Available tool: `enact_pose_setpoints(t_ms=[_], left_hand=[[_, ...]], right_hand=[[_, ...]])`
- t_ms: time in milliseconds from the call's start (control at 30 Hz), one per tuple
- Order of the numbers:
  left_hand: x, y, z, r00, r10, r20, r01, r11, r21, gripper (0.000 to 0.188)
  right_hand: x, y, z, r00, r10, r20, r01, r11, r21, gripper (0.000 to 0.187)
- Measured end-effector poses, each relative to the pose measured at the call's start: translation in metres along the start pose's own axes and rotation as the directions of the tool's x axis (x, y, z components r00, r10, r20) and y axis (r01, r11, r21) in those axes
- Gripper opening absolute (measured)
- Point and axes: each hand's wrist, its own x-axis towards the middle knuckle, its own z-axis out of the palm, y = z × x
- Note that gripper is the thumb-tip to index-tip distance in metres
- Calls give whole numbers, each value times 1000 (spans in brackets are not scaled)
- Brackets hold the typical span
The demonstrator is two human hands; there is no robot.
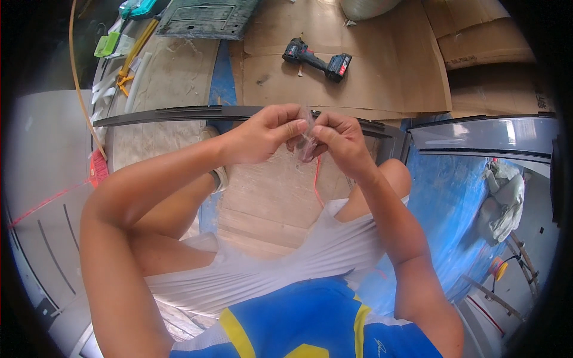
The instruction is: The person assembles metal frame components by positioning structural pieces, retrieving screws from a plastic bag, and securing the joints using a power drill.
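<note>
Two hands together, L hand [265, 134] & R hand [339, 140] fingers pinched on small clear plastic bag [307, 143]

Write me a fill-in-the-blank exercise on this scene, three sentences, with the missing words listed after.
1. The left hand and the right hand together pinch a small clear plastic ____.
2. The cordless drill lies on sheets of flattened ____.
3. The thin cord hanging below the hands is ____ in colour.

Missing words: bag; cardboard; red
</note>
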Motion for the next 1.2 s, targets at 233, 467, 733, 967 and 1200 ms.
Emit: enact_pose_setpoints(t_ms=[233, 467, 733, 967, 1200], left_hand=[[-11, 26, -12, 961, -6, -276, 197, 716, 670, 20], [4, 4, -25, 975, 40, -220, 17, 968, 251, 28], [87, -86, 27, 975, -221, -38, 99, 574, -813, 61], [115, -71, 70, 976, -65, -209, -143, 535, -832, 66], [117, -69, 74, 929, -35, -368, -238, 706, -667, 55]], right_hand=[[-12, -16, -12, 906, -326, -271, 42, 705, -708, 16], [-9, -27, -5, 883, -271, -382, 100, 906, -412, 12], [-27, -54, -26, 953, -159, -258, 166, 986, 5, 15], [-53, -79, -27, 814, -330, -479, 56, 864, -501, 10], [-63, -97, -34, 873, -223, -435, -220, 615, -757, 15]])
